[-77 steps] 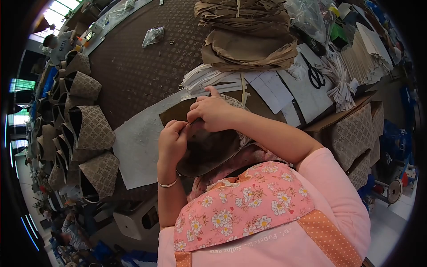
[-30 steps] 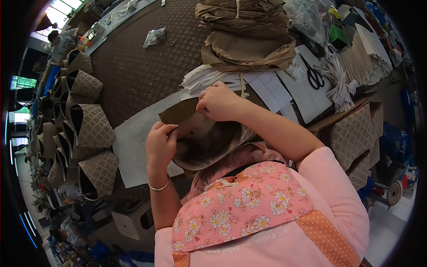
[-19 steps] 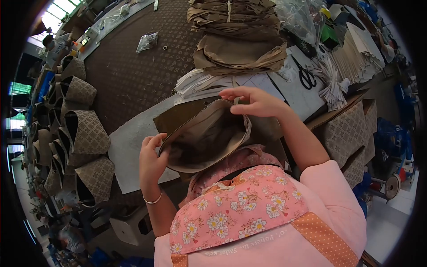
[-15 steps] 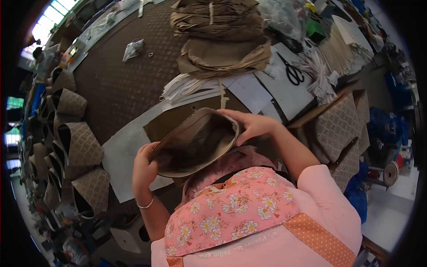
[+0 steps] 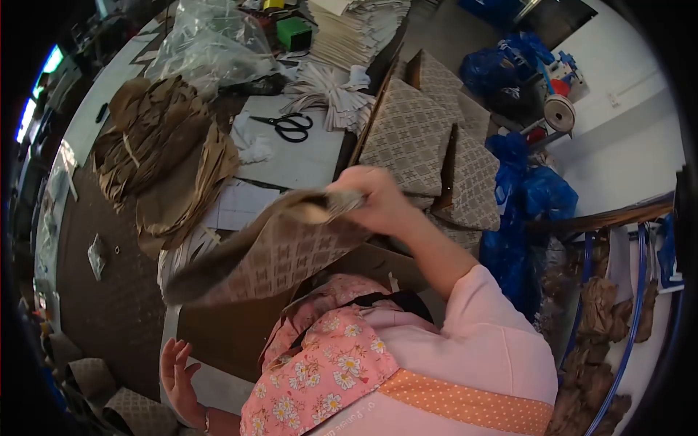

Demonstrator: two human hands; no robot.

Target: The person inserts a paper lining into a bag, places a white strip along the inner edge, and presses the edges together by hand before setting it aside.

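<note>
My right hand (image 5: 374, 200) is closed round one end of a patterned brown bag piece (image 5: 283, 254), which stretches out to the left and is blurred at its far end. Its outer face shows a checked pattern, and part of a lighter inner side shows near my fingers. My left hand (image 5: 179, 378) is off the piece, below its left end, with fingers apart and nothing in them. Beyond my right hand stand similar patterned pieces (image 5: 411, 138).
Black scissors (image 5: 291, 127) lie on a pale board. Stacked brown fabric (image 5: 153, 145), white strips (image 5: 331, 94), a clear plastic bag (image 5: 211, 43) and a green box (image 5: 294, 33) are on the table. Blue bags (image 5: 534, 189) are at the right.
The view has turned to the right. My left hand has let go of the bag piece. My right hand has swung it toward the standing pieces, and its opening no longer faces me.
</note>
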